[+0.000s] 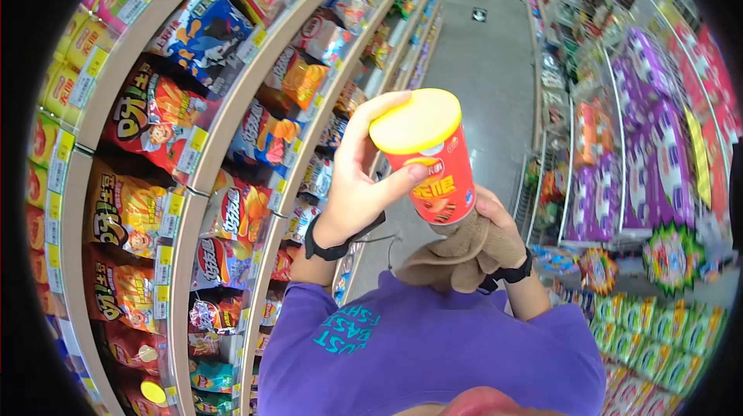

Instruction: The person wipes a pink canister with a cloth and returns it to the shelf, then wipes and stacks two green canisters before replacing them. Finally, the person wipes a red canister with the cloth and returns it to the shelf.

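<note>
A red can with a yellow lid (433,157) is tilted in front of the purple shirt. My left hand (360,176) is wrapped round its upper part, with the thumb on the red side and the fingers behind the lid. By the can's lower end is my right hand (495,219), closed round a brown cloth item (457,257), which looks like a glove or soft fabric. Its fingers are partly hidden behind the cloth and the can. Dark bands circle both wrists.
Shelves of snack bags (159,110) with price tags stand at the left. Racks of purple packages (650,145) and green-and-white packs (658,323) line the right side. A grey floor aisle (480,52) runs between them.
</note>
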Available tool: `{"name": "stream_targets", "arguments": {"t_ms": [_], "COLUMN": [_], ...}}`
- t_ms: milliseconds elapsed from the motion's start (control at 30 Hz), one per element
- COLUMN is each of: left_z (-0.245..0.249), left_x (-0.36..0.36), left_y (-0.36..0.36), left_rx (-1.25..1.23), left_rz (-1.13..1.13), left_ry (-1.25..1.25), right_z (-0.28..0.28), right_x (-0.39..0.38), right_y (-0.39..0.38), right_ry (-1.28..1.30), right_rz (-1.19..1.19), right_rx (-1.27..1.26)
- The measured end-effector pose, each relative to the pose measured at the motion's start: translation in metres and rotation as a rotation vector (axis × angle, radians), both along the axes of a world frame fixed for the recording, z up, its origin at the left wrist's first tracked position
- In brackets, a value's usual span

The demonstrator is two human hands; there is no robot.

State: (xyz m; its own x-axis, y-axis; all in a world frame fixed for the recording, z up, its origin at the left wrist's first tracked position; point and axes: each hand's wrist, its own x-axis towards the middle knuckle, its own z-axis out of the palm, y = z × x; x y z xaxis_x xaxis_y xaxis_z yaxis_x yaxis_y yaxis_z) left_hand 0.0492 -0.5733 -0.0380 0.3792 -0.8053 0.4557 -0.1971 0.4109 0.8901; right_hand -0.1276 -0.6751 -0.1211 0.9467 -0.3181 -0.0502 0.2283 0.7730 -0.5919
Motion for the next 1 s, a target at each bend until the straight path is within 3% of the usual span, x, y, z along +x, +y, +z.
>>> {"name": "stream_targets", "arguments": {"t_ms": [67, 200, 333, 467, 500, 533, 633, 733, 800, 1000], "left_z": [0.018, 0.053, 0.092, 0.140, 0.146, 0.155, 0.188, 0.217, 0.237, 0.292], "left_x": [0.026, 0.065, 0.095, 0.126, 0.134, 0.145, 0.165, 0.183, 0.188, 0.246], "left_y": [-0.017, -0.062, -0.112, -0.156, -0.168, -0.181, -0.196, -0.210, -0.217, -0.229], "left_rx": [0.041, 0.196, 0.266, 0.213, 0.202, 0.076, 0.269, 0.348, 0.533, 0.426], "left_rz": [0.012, 0.151, 0.257, 0.489, 0.509, 0.531, 0.620, 0.655, 0.849, 0.992], "left_ry": [-0.035, -0.345, -0.450, -0.853, -0.767, -0.844, -0.917, -0.977, -1.080, -1.281], "right_z": [0.003, 0.011, 0.041, 0.083, 0.094, 0.103, 0.127, 0.148, 0.162, 0.193], "right_x": [0.023, 0.069, 0.117, 0.157, 0.167, 0.178, 0.221, 0.262, 0.290, 0.358], "right_y": [-0.029, -0.101, -0.170, -0.239, -0.252, -0.264, -0.302, -0.322, -0.329, -0.336], "right_ry": [0.008, -0.044, -0.050, -0.185, -0.218, -0.247, -0.326, -0.356, -0.425, -0.534], "right_rz": [0.024, 0.151, 0.225, 0.285, 0.323, 0.364, 0.496, 0.597, 0.657, 0.667], "right_rx": [-0.105, -0.209, -0.294, -0.427, -0.424, -0.419, -0.439, -0.426, -0.519, -0.577]}}
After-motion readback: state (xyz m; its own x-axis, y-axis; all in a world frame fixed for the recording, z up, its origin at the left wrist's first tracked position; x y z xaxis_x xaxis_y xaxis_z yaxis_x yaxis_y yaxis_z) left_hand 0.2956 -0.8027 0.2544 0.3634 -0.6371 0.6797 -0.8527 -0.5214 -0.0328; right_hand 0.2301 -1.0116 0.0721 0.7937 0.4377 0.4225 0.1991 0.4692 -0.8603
